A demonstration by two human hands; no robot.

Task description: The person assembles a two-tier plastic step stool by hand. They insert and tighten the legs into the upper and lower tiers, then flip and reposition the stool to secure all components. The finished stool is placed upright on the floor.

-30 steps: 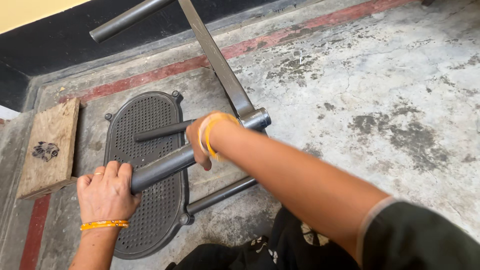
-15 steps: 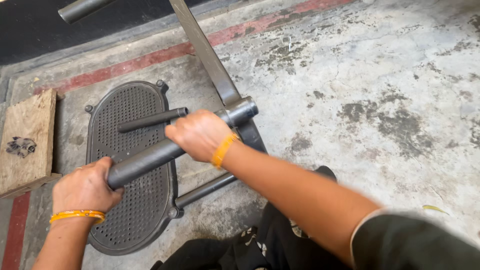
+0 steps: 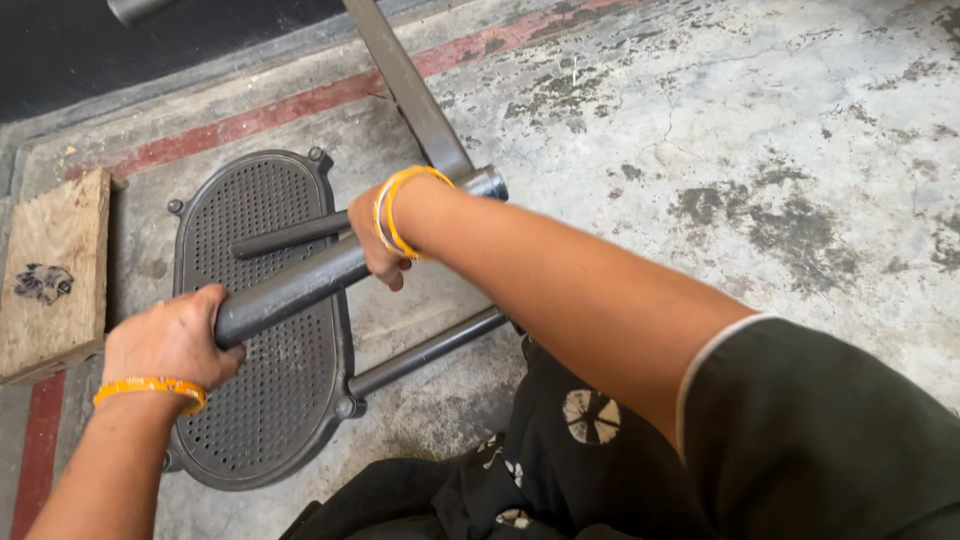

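Both my hands are clamped on one grey metal bar above a perforated plate.

My left hand (image 3: 170, 340) is clenched around the lower end of the metal bar (image 3: 300, 285), an orange bangle on that wrist. My right hand (image 3: 378, 235) grips the same bar higher up, near where it meets the flat slanted strut (image 3: 405, 85). The bar runs diagonally above the oval perforated plate (image 3: 255, 220), which lies on the stained concrete floor (image 3: 720, 150). A wooden block (image 3: 55, 270) sits just beside the plate, along a red painted line (image 3: 250, 120).
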